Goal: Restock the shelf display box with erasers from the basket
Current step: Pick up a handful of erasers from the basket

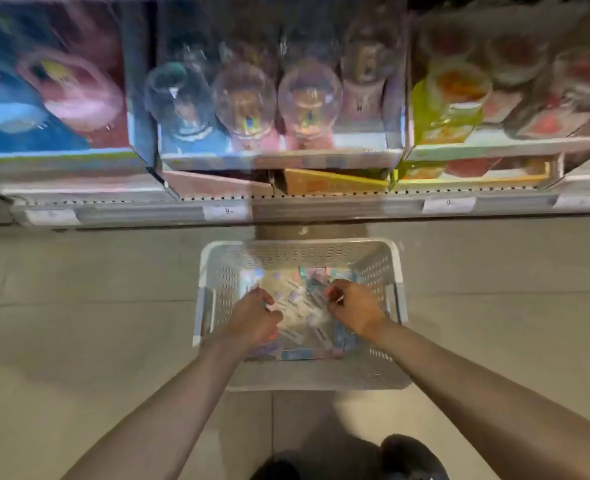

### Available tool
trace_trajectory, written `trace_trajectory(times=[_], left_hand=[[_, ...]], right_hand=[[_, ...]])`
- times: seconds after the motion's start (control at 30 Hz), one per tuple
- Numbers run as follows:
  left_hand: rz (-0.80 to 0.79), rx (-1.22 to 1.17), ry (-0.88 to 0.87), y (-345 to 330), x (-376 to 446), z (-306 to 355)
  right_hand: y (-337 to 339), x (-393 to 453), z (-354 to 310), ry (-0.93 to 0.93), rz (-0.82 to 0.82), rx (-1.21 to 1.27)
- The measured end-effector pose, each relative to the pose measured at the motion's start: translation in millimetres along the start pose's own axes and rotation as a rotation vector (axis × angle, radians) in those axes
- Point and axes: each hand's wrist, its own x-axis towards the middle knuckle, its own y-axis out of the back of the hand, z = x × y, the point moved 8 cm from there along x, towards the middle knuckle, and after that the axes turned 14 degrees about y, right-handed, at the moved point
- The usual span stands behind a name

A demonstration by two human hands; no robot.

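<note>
Dark shoes [413, 457] at 6 o'clock stand on pale floor tiles [78, 341], and just ahead both bare arms reach into the white perforated plastic basket [300, 256], where small flat wrapped erasers [298, 306] lie in a loose pastel heap. This looks like the gathering step: the left hand [253, 318] and right hand [355, 308] have their fingers curled down into the pile, though blur hides whether either grips one. Next, a lift toward the cardboard display boxes [331, 183] on the shelf [286, 207] at 12 o'clock; which box takes erasers I cannot tell
</note>
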Motion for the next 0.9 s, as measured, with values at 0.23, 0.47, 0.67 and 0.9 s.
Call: trace_trajectory(times=[0.23, 0.47, 0.67, 0.9], left_hand=[[0.100, 0.076, 0.082, -31, 57, -3], [0.182, -0.037, 0.151, -38, 73, 4], [0.213, -0.013, 0.074, -40, 75, 0], [0.310, 0.089, 0.061, -33, 77, -2]], right_hand=[[-48, 46, 24, 0.013, -0.081, -0.171], [-63, 52, 17, 0.080, -0.136, -0.498], [-61, 49, 24, -0.043, -0.071, -0.384], [-84, 50, 23, -0.026, -0.138, -0.429]])
